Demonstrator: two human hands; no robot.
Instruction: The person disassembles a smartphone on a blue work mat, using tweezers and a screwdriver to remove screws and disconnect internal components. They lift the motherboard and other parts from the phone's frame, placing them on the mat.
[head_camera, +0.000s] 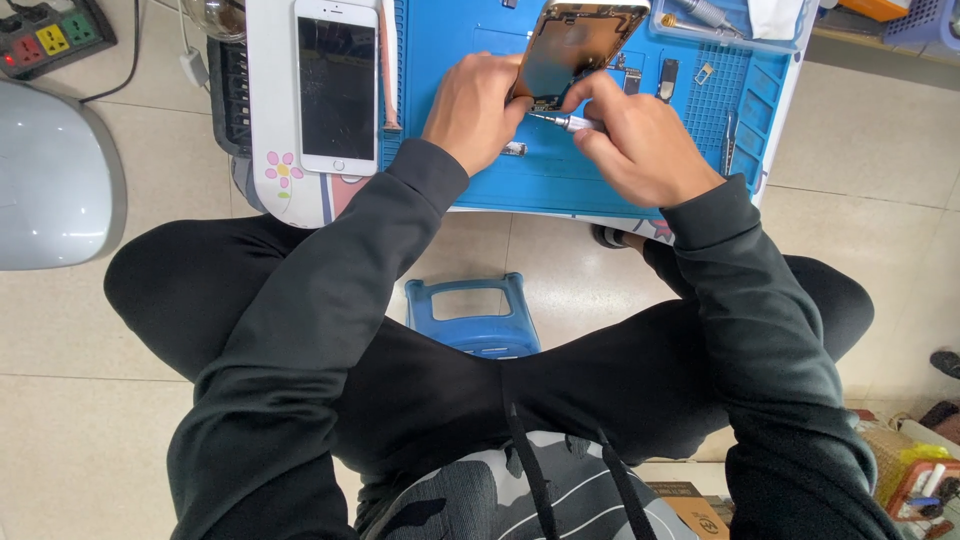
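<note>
- Our left hand (472, 105) is curled almost closed, thumb and fingertips pressed to the lower left edge of the opened phone body (575, 45), which stands tilted up off the blue repair mat (480, 40).
- Our right hand (640, 140) is closed round a small silver screwdriver (565, 122); its tip points left and meets the bottom edge of the phone body, just beside our left thumb.
- A white smartphone (337, 85) lies face up, dark screen cracked, on the white tabletop left of the mat, well apart from both hands.
- A clear tray (725, 35) at the mat's far right corner holds a metal tool and a white cloth.
- Small loose parts (668, 78) lie on the mat near our right hand.
</note>
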